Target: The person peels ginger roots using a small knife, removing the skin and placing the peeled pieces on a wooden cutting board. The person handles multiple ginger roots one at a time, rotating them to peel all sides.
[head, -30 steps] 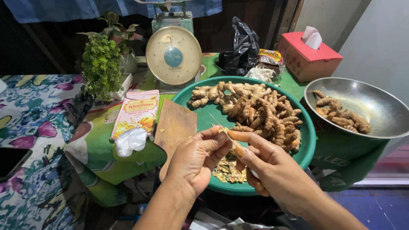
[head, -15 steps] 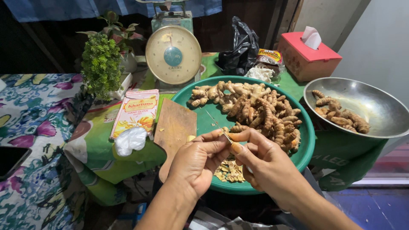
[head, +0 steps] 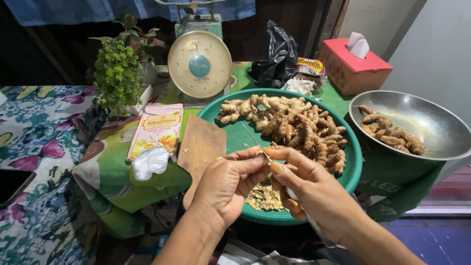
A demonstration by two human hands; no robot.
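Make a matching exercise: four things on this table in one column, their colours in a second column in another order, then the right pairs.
Things:
1. tray
2. bowl
3. tissue box
4. bag

Colours:
A. black
B. red
C. green
D. silver

Pairs: 1-C, 2-D, 3-B, 4-A
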